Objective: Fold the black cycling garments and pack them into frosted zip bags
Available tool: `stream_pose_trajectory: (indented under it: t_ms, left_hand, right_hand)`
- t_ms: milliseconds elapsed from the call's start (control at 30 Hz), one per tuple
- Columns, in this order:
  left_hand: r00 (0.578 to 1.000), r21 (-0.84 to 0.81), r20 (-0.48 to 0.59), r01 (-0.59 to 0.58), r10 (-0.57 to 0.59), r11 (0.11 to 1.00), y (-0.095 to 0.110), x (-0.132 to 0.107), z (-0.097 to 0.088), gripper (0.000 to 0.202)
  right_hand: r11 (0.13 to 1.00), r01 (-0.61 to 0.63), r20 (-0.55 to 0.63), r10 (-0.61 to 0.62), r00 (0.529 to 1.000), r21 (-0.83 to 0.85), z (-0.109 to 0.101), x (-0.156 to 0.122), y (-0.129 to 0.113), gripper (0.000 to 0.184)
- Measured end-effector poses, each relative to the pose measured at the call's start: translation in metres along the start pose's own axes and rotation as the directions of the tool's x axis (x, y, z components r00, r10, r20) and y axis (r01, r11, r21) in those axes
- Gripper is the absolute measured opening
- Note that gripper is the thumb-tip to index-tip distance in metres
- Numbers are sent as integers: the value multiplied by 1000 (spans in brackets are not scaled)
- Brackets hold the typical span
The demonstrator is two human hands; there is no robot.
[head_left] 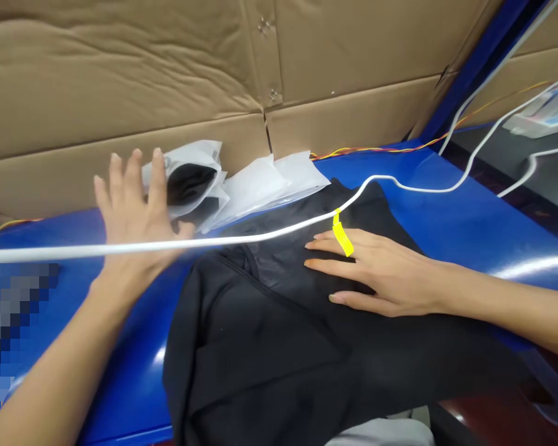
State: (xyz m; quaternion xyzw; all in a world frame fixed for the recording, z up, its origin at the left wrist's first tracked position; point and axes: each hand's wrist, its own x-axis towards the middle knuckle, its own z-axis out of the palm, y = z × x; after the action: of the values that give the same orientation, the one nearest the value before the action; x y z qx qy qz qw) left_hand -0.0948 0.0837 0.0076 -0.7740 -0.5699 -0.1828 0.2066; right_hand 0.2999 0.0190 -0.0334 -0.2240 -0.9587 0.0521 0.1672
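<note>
1. Lighting is bright and even across the scene. The cardboard wall (121, 80) on the far side shows its creases softly, without hard shadows.
2. Glare appears as a pale streak on the glossy blue tabletop (534, 267) at right, with a smaller patch near left of centre.
3. The black cloth (270, 347) takes little light; its near folds sink into dim, low-detail shadow.
4. The white plastic bags (255, 192) on the far side are close to washed out.
5. Focus is generally good; the white cable (121, 249), nearest at left, looks slightly soft.
6. Wide-angle bowing bends the table edges towards the frame sides.
7. A coarse pixelated patch (9, 334) obscures the left edge.
</note>
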Motion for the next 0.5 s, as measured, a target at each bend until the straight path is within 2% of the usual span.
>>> stream_pose_trajectory:
  t_ms: [33,67,133,200,233,300,367,400,433,500]
  left_hand:
    - [998,-17,-37,-46,45,999,7,-2,-2,109]
    - [994,-36,-28,-103,102,994,16,-5,-4,109]
    - [982,-59,8,-186,187,981,39,-11,-11,99]
    - [949,-147,-20,-313,314,938,65,-20,-20,76]
    - [940,-203,-22,-336,339,920,77,-24,-25,66]
    - [881,-277,-79,-469,467,838,98,-32,-36,52]
    - [862,-375,-143,-501,485,780,112,-39,-46,32]
    - [851,-469,-119,-502,511,727,116,-42,-50,21]
    - [803,-576,-56,-511,593,638,118,-44,-53,13]
    - [669,-717,56,-490,741,497,121,-47,-56,27]
  right_hand:
    - [1000,1,8,-1,1000,0,0,0,0,50]
    - [1000,2,13,-2,1000,-2,-1,0,0,50]
    - [1000,4,17,-4,1000,-6,-1,-1,0,51]
    - [1000,8,6,-8,1000,-4,-1,0,0,51]
    - [1000,13,-6,-13,1000,-6,-1,0,0,50]
    - [999,30,-40,-31,999,-27,-2,1,-1,46]
    - [996,43,-78,-49,996,-75,-4,2,-1,40]
    - [994,45,-93,-55,994,-102,-5,2,-2,37]
    - [991,46,-104,-58,993,-122,-6,2,-2,33]
    - [991,40,-112,-54,992,-125,-8,1,-2,27]
